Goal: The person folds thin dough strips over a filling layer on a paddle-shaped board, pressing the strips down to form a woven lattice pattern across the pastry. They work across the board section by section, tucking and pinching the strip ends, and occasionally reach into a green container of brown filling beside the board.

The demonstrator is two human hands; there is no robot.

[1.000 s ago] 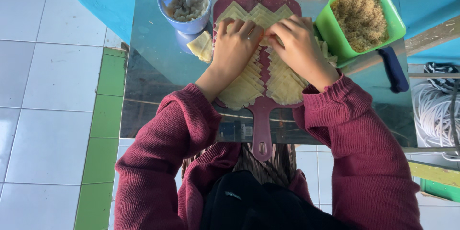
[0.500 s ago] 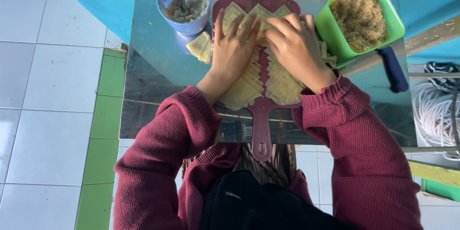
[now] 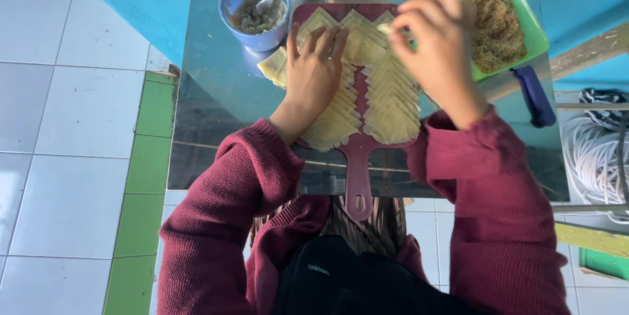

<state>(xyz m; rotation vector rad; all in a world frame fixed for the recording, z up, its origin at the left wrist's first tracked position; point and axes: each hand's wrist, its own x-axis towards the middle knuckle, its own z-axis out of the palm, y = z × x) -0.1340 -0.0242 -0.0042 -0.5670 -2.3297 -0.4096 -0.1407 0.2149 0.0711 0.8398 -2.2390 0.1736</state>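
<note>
A dark red cutting board with a handle lies on a shiny metal table. Two rows of pale yellow folded dough triangles cover it. My left hand rests flat on the left row, fingers spread. My right hand is raised above the board's far right corner, its fingertips pinching a small pale piece. Both arms wear dark red knitted sleeves.
A blue bowl of filling with a spoon stands left of the board, loose dough sheets beside it. A green tray of brown crumbs is at right, a blue handle below it. Plastic bags lie behind; white rope far right.
My right hand has lifted off the right row and moved up toward the green tray, pinching a small piece. My left hand stays pressed on the left row.
</note>
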